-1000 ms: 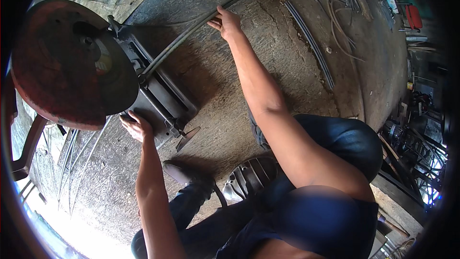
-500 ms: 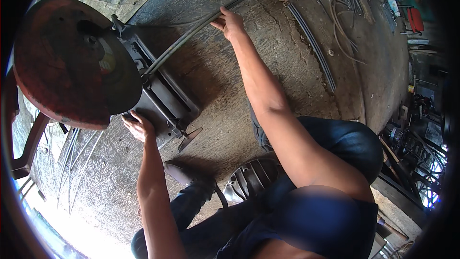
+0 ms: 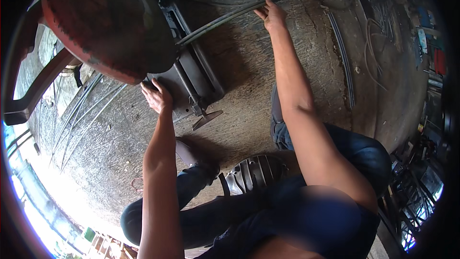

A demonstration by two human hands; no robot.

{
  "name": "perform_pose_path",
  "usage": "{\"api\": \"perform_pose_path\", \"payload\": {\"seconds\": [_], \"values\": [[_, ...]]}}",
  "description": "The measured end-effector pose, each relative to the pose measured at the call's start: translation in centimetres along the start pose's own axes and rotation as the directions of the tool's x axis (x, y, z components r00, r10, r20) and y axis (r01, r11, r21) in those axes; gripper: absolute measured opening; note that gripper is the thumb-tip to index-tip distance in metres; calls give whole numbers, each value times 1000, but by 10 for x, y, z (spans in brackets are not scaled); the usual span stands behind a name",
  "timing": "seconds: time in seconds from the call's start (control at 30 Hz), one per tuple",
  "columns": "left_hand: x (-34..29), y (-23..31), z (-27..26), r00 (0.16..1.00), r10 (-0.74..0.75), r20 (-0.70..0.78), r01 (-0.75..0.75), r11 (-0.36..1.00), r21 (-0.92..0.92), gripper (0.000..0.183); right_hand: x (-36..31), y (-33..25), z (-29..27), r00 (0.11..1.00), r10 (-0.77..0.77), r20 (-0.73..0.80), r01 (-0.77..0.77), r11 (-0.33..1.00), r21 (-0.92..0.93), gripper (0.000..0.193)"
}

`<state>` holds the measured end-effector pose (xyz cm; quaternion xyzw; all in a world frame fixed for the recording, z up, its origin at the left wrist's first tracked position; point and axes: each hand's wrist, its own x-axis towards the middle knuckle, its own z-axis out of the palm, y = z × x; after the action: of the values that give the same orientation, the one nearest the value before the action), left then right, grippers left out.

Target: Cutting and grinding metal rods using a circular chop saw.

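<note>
A cut-off saw with a worn red blade guard [image 3: 72,33] stands at the upper left on a dark metal base [image 3: 203,74]. Several long, thin metal rods [image 3: 230,17] run together from the saw's clamp toward the upper right. Near their far end my right hand [image 3: 275,18] has its fingers closed round the rods from the near side. My left hand [image 3: 158,97] lies at the near left of the base, below the guard's lower edge. Its fingers are stretched out and slightly apart, with nothing seen in them. The guard hides the blade and the rods' other ends.
More thin rods [image 3: 79,110] lie on the rough floor at the left. Another bundle of dark rods [image 3: 342,57] lies at the right, near a bent hose or cable [image 3: 371,55]. A ribbed metal housing [image 3: 254,175] sits between my legs.
The view has turned, so the saw, rods and floor sit farther right and higher in the picture. My right hand still grips the rods; my left hand remains at the saw's base.
</note>
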<state>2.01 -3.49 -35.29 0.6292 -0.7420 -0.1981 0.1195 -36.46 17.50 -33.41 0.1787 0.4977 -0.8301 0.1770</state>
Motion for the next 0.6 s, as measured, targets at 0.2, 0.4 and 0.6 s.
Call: {"api": "perform_pose_path", "payload": {"seconds": [0.2, 0.4, 0.6], "values": [[1, 2, 3, 999, 30, -15, -30, 1000, -7, 66, 1, -8, 1, 999, 8, -49, -9, 1000, -27, 25], [2, -7, 5, 997, 60, -41, -58, 998, 27, 68, 2, 0, 1, 998, 18, -55, -17, 1000, 15, 28], [3, -8, 14, 995, 93, -29, -92, 996, 21, 69, 3, -8, -1, 999, 51, -14, -51, 999, -15, 23]]}}
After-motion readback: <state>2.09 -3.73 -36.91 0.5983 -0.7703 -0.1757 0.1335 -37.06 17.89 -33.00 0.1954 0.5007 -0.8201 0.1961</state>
